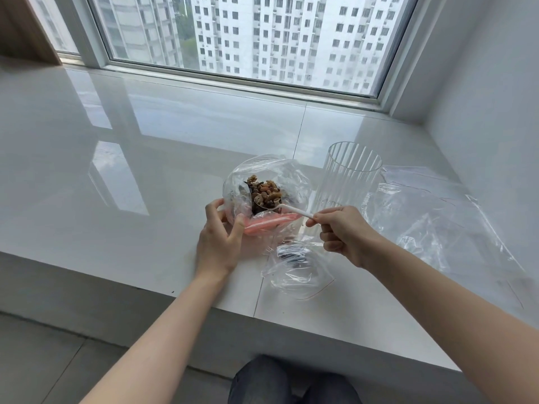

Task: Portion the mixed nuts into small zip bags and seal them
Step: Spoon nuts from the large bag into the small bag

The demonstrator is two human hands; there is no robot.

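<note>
Dark-trousered knees [291, 383] sit at the bottom edge, closest to the lens, below two bare forearms reaching up to a glossy white stone sill [116, 170].

Mixed nuts [265, 193] lie heaped inside a large clear bag [242, 182] with a pink zip strip [271, 223], standing open-mouthed on the sill near its front edge. The heap shows brown, tan and dark pieces.

Left hand [218, 243] is at the bag's left side: thumb and fingers are spread moderately and curled round the bag's rim, gripping the plastic beside the pink strip. Right hand [341, 234] pinches the handle end of a white plastic spoon [291, 211] between thumb and forefinger; the other fingers are curled into the palm. The spoon's bowl is in the nuts, inside the bag mouth.

A small clear zip bag [294, 272] with a thin red line at its edge lies crumpled on the sill just in front of the large bag, below the right hand. Whether it holds any nuts cannot be told; dark shapes show through the plastic.

A ribbed clear glass [350, 176] stands upright just right of the large bag. More clear zip bags [437, 223] lie flat to the right of the glass. Behind the sill a window [262, 39] looks onto white high-rise blocks.
</note>
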